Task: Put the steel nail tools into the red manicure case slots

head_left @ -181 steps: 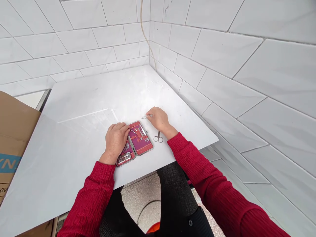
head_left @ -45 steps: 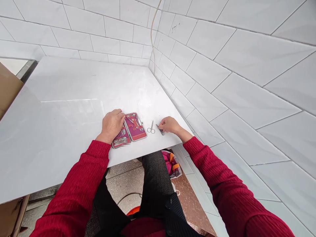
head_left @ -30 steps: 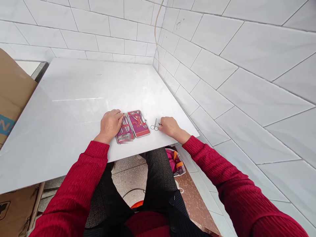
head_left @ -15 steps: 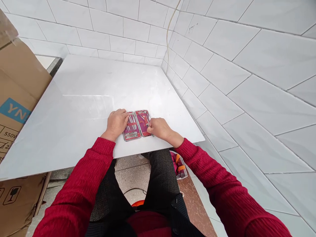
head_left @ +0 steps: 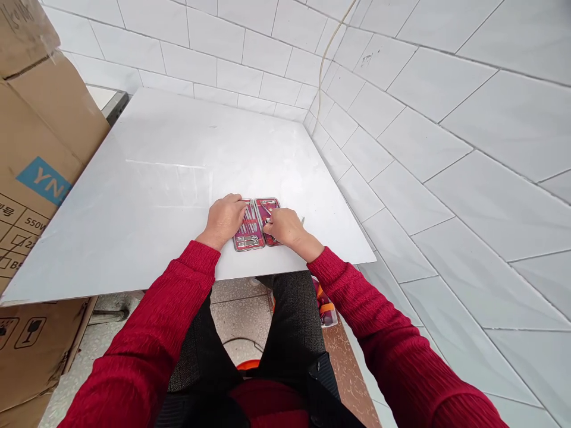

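Note:
An open manicure set case [head_left: 250, 244] lies on the white tabletop, its dark-red lining filled with several silver tools under straps. My left hand [head_left: 225, 219] grips the left edge of the case, fingers curled over it and covering part of the tools. Nail clippers [head_left: 247, 241] sit along the bottom of the left half. Over the right half, my right hand [head_left: 288, 227] is closed in a pinch on a small metal manicure tool [head_left: 268, 220]. Most of that tool is hidden by the fingers, so its exact kind is unclear. A thin silvery tip shows beyond the right hand.
Large cardboard boxes [head_left: 40, 131] stand at the left edge of the white tabletop [head_left: 169, 142]. White tiled walls [head_left: 446, 148] rise behind and on the right, with a pale cable [head_left: 322, 65] in the corner. Below the right forearm is a clear container [head_left: 328, 315] with purple and orange contents.
The camera view has shifted slightly, moving the case and hands rightward in the picture. My right hand has turned a little over the right half; my left hand keeps its place on the case.

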Motion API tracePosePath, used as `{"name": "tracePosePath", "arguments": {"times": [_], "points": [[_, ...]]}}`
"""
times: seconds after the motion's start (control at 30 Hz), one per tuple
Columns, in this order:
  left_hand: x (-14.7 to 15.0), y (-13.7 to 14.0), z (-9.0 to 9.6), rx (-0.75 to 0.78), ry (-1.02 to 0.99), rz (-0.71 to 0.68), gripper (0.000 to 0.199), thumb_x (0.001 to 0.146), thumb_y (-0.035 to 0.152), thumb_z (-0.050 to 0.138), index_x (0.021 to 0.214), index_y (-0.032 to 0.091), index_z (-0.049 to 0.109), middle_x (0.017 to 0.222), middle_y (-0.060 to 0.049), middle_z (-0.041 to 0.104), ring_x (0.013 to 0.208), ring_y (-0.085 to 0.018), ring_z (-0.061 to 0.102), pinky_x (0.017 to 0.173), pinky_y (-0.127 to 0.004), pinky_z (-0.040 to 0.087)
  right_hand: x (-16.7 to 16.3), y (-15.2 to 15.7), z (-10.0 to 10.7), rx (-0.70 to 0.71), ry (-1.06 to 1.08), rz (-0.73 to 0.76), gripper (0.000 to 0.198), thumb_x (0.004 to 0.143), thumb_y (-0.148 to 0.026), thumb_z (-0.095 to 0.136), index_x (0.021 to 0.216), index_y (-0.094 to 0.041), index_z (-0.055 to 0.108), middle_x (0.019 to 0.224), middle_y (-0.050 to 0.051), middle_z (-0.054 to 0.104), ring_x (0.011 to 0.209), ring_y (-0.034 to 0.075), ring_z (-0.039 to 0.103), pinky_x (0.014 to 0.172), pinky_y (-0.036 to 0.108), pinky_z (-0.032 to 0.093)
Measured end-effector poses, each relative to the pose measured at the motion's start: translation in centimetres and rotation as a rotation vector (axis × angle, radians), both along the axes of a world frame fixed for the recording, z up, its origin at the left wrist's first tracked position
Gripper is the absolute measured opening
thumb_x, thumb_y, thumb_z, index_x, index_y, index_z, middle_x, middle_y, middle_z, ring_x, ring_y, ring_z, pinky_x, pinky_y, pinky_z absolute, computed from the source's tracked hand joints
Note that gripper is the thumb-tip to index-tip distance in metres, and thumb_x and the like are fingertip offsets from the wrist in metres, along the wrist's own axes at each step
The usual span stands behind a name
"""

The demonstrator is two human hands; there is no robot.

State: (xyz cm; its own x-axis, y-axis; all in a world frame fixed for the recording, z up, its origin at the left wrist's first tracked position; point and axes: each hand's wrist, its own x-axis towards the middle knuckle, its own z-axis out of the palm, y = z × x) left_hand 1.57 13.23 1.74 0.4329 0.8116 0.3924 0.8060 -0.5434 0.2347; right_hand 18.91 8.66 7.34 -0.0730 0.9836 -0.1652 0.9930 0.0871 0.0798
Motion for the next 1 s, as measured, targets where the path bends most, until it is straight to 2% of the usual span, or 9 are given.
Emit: {"name": "tracePosePath", "arguments": {"times": [0.17, 0.37, 0.6, 0.7, 0.8, 0.87, 1.0], "points": [[0.0, -0.2, 0.1, -0.009, 0.008, -0.002, 0.029, 0.101, 0.021, 0.046, 0.093, 0.02, 0.074, 0.099, -0.008, 0.069, 0.095, -0.026, 0.064, 0.073, -0.039, 0.046, -0.5, 0.4, 0.1, 0.005, 0.0, -0.03, 0.026, 0.093, -0.026, 0.057, 0.104, -0.011, 0.075, 0.103, 0.016, 0.078, 0.097, 0.028, 0.072, 0.077, 0.031, 0.047], [0.0, -0.3, 0.4, -0.014, 0.003, -0.01, 0.03, 0.102, 0.022, 0.045, 0.099, 0.019, 0.075, 0.1, -0.009, 0.069, 0.099, -0.027, 0.064, 0.076, -0.039, 0.046, -1.2, 0.8, -0.6, 0.1, 0.02, -0.046, 0.024, 0.096, -0.022, 0.053, 0.108, -0.011, 0.071, 0.105, 0.016, 0.077, 0.097, 0.027, 0.071, 0.077, 0.031, 0.045], [0.0, -0.2, 0.3, -0.017, -0.004, 0.005, 0.031, 0.101, 0.023, 0.044, 0.097, 0.02, 0.075, 0.101, -0.008, 0.07, 0.096, -0.027, 0.065, 0.075, -0.039, 0.047, -1.2, 0.9, -0.9, 0.121, 0.072, 0.002, 0.027, 0.101, -0.019, 0.046, 0.103, -0.012, 0.071, 0.106, 0.015, 0.075, 0.098, 0.025, 0.068, 0.079, 0.031, 0.042], [0.0, -0.2, 0.2, -0.01, -0.001, 0.006, 0.031, 0.101, 0.023, 0.044, 0.096, 0.021, 0.075, 0.101, -0.008, 0.07, 0.095, -0.027, 0.065, 0.074, -0.04, 0.048, -0.7, 0.7, -1.2, 0.137, 0.151, 0.035, 0.028, 0.103, -0.023, 0.045, 0.104, -0.013, 0.072, 0.11, 0.014, 0.073, 0.102, 0.024, 0.066, 0.082, 0.03, 0.041], [-0.1, -0.2, 0.3, -0.006, -0.009, 0.002, 0.032, 0.1, 0.022, 0.043, 0.095, 0.022, 0.075, 0.101, -0.008, 0.071, 0.095, -0.026, 0.065, 0.074, -0.039, 0.048, 1.0, 0.4, -1.6, 0.232, 0.296, 0.023, 0.03, 0.105, -0.029, 0.046, 0.113, -0.016, 0.071, 0.115, 0.012, 0.072, 0.104, 0.022, 0.064, 0.085, 0.03, 0.042], [-0.1, -0.1, 0.3, -0.004, -0.015, -0.007, 0.032, 0.1, 0.023, 0.043, 0.094, 0.022, 0.075, 0.102, -0.008, 0.071, 0.096, -0.026, 0.065, 0.075, -0.039, 0.049, 3.1, 0.1, -1.8, 0.309, 0.376, -0.045, 0.03, 0.104, -0.03, 0.046, 0.117, -0.017, 0.07, 0.114, 0.01, 0.072, 0.103, 0.021, 0.064, 0.086, 0.03, 0.043], [-0.1, 0.0, 0.5, -0.01, -0.021, -0.011, 0.032, 0.1, 0.023, 0.043, 0.094, 0.022, 0.075, 0.105, -0.008, 0.071, 0.098, -0.027, 0.065, 0.076, -0.04, 0.05, 8.1, -1.6, -1.8, 0.315, 0.42, -0.207, 0.019, 0.098, -0.025, 0.055, 0.103, -0.017, 0.071, 0.101, 0.006, 0.075, 0.09, 0.019, 0.066, 0.08, 0.029, 0.043]]}}
